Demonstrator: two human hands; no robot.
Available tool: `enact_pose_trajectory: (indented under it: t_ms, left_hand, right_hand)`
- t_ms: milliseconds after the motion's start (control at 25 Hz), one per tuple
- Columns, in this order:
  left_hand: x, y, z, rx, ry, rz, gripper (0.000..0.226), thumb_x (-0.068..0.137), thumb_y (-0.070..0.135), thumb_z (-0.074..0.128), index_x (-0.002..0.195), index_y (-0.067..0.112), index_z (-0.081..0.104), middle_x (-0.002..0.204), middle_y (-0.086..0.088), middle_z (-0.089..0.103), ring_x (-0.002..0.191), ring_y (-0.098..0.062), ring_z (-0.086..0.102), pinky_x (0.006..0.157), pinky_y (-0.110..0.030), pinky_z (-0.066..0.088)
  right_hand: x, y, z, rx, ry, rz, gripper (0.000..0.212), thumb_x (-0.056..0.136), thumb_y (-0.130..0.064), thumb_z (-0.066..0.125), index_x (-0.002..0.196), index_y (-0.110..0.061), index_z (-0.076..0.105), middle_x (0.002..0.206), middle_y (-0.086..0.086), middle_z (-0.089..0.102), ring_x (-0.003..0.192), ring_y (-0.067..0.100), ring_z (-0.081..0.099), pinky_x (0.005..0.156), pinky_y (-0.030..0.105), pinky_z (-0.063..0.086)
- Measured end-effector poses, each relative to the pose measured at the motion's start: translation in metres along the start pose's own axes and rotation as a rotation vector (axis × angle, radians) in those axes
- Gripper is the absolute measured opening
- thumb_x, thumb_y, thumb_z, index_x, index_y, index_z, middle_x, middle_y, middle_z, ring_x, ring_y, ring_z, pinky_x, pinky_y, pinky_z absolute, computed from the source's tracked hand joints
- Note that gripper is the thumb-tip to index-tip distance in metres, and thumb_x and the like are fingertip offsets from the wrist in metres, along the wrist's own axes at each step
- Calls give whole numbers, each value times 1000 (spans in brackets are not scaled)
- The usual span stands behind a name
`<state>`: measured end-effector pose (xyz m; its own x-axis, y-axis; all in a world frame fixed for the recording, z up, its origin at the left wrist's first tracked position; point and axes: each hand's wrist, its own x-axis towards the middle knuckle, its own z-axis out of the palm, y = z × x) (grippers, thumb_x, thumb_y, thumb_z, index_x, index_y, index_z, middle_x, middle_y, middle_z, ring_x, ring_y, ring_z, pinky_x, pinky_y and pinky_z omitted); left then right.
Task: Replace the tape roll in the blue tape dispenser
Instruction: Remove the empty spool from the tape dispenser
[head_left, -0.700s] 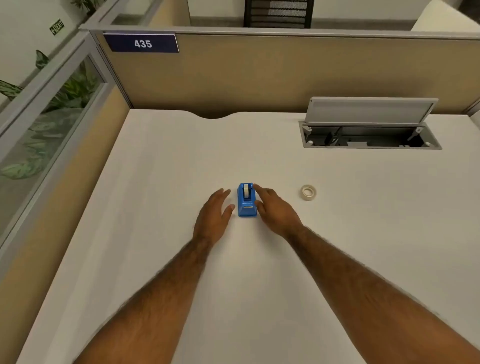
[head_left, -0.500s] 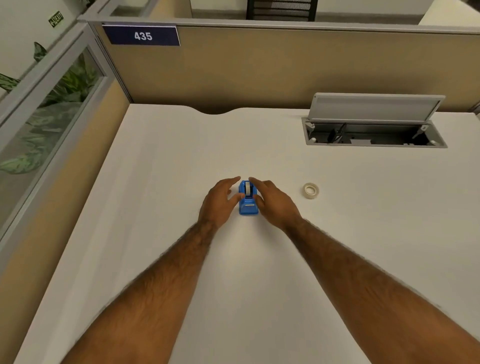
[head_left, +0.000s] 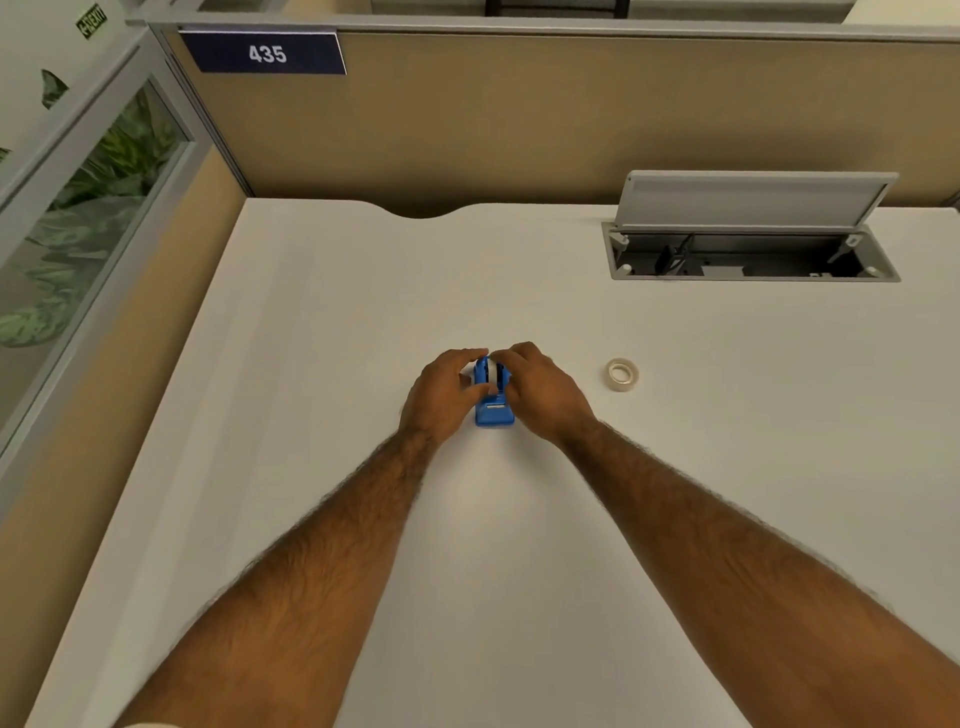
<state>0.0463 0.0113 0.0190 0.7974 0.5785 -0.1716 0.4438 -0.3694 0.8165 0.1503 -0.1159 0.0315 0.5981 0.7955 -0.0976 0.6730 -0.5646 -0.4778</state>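
Note:
A small blue tape dispenser (head_left: 494, 411) stands on the white desk (head_left: 363, 312) in the middle of the head view, with a white roll showing in its top. My left hand (head_left: 444, 395) grips its left side, thumb against the body and fingers curled over the top. My right hand (head_left: 540, 392) clasps its right side, fingertips meeting the left hand's over the roll. A loose roll of clear tape (head_left: 622, 373) lies flat on the desk to the right, apart from my hands.
An open cable hatch (head_left: 753, 257) with its grey lid raised is set into the desk at the back right. Beige partition walls (head_left: 519, 119) close off the back and left, with a glass panel (head_left: 78, 223) on the left.
Both hands have closed in from either side of the dispenser and now grip it, fingers meeting over its top. The view has shifted slightly.

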Motion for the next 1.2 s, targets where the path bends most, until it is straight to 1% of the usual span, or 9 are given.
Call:
enact_pose_trajectory:
  t_ms: [80, 240, 360, 480, 640, 800, 960, 1120, 1200]
  left_hand:
    - [2, 1, 1, -2, -12, 8, 54, 81, 27, 79, 131, 27, 60, 129, 7, 63, 101, -12, 67, 94, -39, 55]
    - [3, 0, 4, 26, -10, 21, 54, 81, 28, 79, 131, 27, 60, 125, 9, 63, 94, -7, 66, 91, -36, 56]
    - [5, 1, 4, 59, -35, 43, 52, 81, 28, 79, 129, 27, 60, 125, 9, 62, 97, -9, 65, 91, -36, 55]
    - [7, 2, 3, 72, -52, 52, 50, 81, 27, 79, 128, 24, 62, 124, 6, 62, 103, -14, 64, 93, -37, 54]
    - [8, 5, 3, 82, -32, 54, 43, 85, 23, 75, 126, 22, 63, 124, 2, 63, 99, -15, 65, 93, -39, 55]
    - [9, 7, 2, 72, -33, 45, 42, 85, 23, 75, 125, 22, 64, 123, 4, 64, 96, -14, 67, 93, -40, 55]
    - [9, 8, 2, 41, -29, 25, 40, 85, 23, 75, 124, 24, 64, 123, 6, 65, 97, -14, 67, 94, -42, 55]
    - [5, 9, 1, -1, -10, 25, 43, 86, 21, 74, 127, 24, 63, 127, 6, 64, 108, -14, 64, 98, -42, 53]
    - [5, 13, 0, -7, 7, 40, 44, 87, 19, 73, 129, 23, 62, 131, 5, 63, 116, -16, 59, 102, -42, 49]
  right_hand:
    - [1, 0, -1, 5, -5, 10, 45, 96, -11, 46, 140, -19, 51, 137, 8, 54, 111, 27, 59, 89, 36, 53]
    - [0, -1, 0, 45, 0, 13, 43, 98, -12, 46, 141, -18, 52, 132, 9, 57, 106, 27, 61, 86, 33, 50]
    - [-1, -3, 0, 60, 0, 21, 41, 98, -13, 48, 138, -17, 54, 127, 9, 58, 102, 27, 62, 85, 34, 52]
    - [2, -4, -2, 68, -5, 35, 39, 97, -14, 51, 136, -16, 56, 126, 9, 59, 103, 27, 62, 86, 33, 51]
    - [3, -5, -4, 103, -4, 66, 38, 98, -18, 53, 136, -16, 57, 128, 8, 61, 108, 26, 61, 90, 32, 48]
    - [4, -6, -4, 126, -5, 84, 37, 98, -18, 52, 134, -17, 59, 125, 8, 62, 106, 26, 61, 89, 32, 49]
    - [7, -5, -2, 281, 22, 153, 34, 98, -14, 51, 130, -16, 63, 126, 10, 63, 106, 24, 62, 86, 26, 45]
    - [9, -5, 0, 387, 57, 236, 34, 99, -15, 52, 131, -13, 62, 134, 9, 61, 119, 24, 58, 95, 27, 42]
    - [9, -5, -2, 420, 99, 237, 31, 100, -18, 51, 128, -12, 64, 131, 8, 63, 117, 23, 59, 96, 28, 43]
